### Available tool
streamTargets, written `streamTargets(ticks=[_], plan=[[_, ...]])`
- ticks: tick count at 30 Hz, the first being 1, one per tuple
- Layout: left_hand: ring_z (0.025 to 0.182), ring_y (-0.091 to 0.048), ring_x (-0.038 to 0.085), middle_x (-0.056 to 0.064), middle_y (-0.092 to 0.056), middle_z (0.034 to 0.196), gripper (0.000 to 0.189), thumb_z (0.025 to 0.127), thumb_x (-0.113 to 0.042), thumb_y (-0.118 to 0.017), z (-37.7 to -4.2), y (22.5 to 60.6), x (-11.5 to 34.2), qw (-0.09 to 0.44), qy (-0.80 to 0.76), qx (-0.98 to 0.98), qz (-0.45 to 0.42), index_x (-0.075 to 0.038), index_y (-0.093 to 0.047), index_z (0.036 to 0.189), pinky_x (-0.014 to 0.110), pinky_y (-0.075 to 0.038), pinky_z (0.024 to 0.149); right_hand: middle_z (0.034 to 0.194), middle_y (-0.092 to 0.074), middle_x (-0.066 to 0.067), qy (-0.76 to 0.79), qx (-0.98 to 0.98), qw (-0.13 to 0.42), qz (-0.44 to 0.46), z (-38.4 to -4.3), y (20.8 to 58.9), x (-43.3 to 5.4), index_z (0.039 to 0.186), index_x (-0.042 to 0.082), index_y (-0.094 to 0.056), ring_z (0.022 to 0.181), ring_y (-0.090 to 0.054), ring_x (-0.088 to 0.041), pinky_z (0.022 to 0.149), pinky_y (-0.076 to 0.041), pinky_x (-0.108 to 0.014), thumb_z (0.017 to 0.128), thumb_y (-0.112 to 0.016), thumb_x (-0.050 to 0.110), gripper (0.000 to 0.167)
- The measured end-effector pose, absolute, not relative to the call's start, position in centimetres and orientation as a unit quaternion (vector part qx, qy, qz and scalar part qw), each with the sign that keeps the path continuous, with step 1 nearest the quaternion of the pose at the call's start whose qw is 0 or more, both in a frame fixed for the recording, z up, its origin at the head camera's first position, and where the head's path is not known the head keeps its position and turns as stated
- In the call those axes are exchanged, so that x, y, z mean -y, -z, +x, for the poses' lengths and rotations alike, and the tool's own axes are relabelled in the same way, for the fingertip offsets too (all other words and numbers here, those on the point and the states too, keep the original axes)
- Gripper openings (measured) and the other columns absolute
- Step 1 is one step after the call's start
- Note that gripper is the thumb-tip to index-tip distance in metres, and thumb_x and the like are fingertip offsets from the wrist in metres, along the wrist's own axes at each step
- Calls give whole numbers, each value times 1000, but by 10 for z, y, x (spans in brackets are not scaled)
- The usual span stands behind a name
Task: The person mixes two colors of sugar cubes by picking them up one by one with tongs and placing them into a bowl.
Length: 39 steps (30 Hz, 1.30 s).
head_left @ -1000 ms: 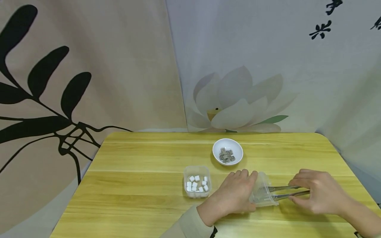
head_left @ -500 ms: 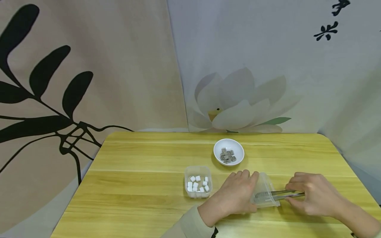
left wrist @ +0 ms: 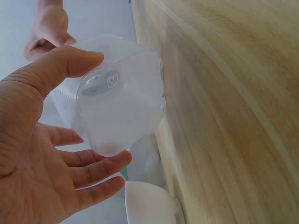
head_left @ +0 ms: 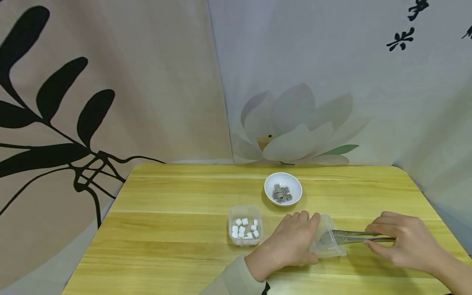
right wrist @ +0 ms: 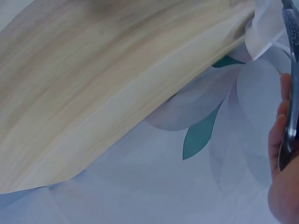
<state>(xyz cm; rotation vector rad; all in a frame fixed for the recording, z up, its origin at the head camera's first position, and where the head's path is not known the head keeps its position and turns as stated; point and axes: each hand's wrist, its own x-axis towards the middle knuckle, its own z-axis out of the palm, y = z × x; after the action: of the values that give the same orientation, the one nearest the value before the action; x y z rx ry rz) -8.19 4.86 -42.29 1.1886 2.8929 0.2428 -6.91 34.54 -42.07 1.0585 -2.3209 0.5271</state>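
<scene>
My left hand (head_left: 291,239) grips a clear plastic container (head_left: 326,239), tipped on its side with its mouth to the right. Its square base (left wrist: 124,105) faces the left wrist camera, the thumb over one side and fingers around the other. Metal tongs (head_left: 354,239) reach into the mouth. Right of the container, my right hand (head_left: 405,241) pinches the tongs between thumb and fingers, their arms close together. The right wrist view shows the tongs (right wrist: 293,88) at its edge, with much of the hand cut off. Whether the tips hold anything cannot be made out.
Left of my left hand stands an uncovered clear container (head_left: 245,211) holding several white cubes (head_left: 241,230). Behind it, a white bowl (head_left: 291,180) contains several grey cubes (head_left: 281,194). All rest on a wooden table (head_left: 166,229) with a printed cloth (head_left: 155,82) behind it.
The tongs' arms have come closer together. My right hand first moved left with the tongs, then back right, drawing them partly outward. My left hand and the container stay nearly still.
</scene>
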Motion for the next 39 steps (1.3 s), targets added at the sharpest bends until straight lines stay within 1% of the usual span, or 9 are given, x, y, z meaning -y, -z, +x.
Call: streamTargets(ticks=[8, 13, 21, 26, 30, 35, 37, 38, 39], plan=[[82, -44, 8, -7, -47, 95, 82, 70, -53, -92, -82, 424, -49, 2, -76, -923, 376, -16, -52, 132, 22, -38, 73, 74, -67, 15, -192, 866, 290, 359, -64, 418, -353, 77, 23, -77, 61, -51, 8, 49, -40, -14, 101, -54, 64, 52], [82, -44, 8, -7, -47, 95, 83, 71, -54, -92, -82, 425, -49, 1, -75, -923, 377, -16, -52, 132, 22, -38, 73, 75, -67, 17, -180, 871, 308, 338, -62, 416, -356, 76, 24, -77, 63, -55, 8, 51, -43, -13, 101, -52, 64, 53], [83, -45, 9, -7, -48, 96, 82, 71, -54, -92, -81, 426, -49, -3, -74, -922, 380, -16, -52, 132, 22, -39, 74, 78, -68, 18, -229, 868, 312, 311, -59, 410, -363, 80, 25, -77, 70, -55, 13, 53, -41, -13, 96, -61, 64, 45], [84, -45, 9, -7, -48, 97, 82, 72, -53, -91, -81, 426, -49, -2, -73, -922, 381, -16, -51, 133, 22, -39, 75, 78, -68, 17, -239, 867, 318, 299, -62, 401, -367, 80, 23, -78, 72, -55, 12, 53, -41, -14, 95, -62, 64, 46], [86, -47, 9, -6, -50, 99, 84, 73, -54, -91, -81, 425, -49, 2, -71, -923, 378, -16, -51, 137, 23, -41, 78, 78, -68, 16, -236, 875, 314, 282, -69, 394, -365, 80, 22, -79, 74, -52, 12, 54, -41, -15, 95, -63, 65, 48], [90, -49, 9, -6, -51, 103, 88, 73, -53, -90, -82, 423, -49, 7, -70, -925, 373, -15, -50, 141, 24, -44, 82, 75, -70, 9, -240, 863, 344, 280, -91, 393, -351, 77, 18, -79, 68, -52, 9, 55, -40, -16, 95, -60, 68, 56], [89, -48, 9, -6, -51, 102, 87, 73, -53, -91, -82, 423, -49, 8, -72, -925, 374, -15, -50, 140, 23, -43, 81, 76, -71, 7, -252, 856, 349, 287, -100, 393, -343, 77, 15, -80, 70, -55, 9, 57, -42, -16, 95, -65, 63, 53], [88, -48, 9, -6, -51, 101, 87, 73, -53, -91, -82, 423, -49, 9, -74, -924, 375, -15, -50, 140, 23, -43, 81, 76, -72, 6, -256, 855, 346, 289, -105, 394, -340, 78, 14, -80, 70, -55, 8, 58, -43, -16, 93, -72, 57, 47], [88, -47, 9, -6, -50, 100, 86, 72, -53, -91, -82, 422, -49, 9, -76, -924, 375, -15, -50, 138, 23, -42, 80, 77, -72, 6, -261, 853, 346, 292, -110, 394, -336, 78, 13, -80, 71, -56, 8, 58, -43, -17, 93, -72, 56, 46]])
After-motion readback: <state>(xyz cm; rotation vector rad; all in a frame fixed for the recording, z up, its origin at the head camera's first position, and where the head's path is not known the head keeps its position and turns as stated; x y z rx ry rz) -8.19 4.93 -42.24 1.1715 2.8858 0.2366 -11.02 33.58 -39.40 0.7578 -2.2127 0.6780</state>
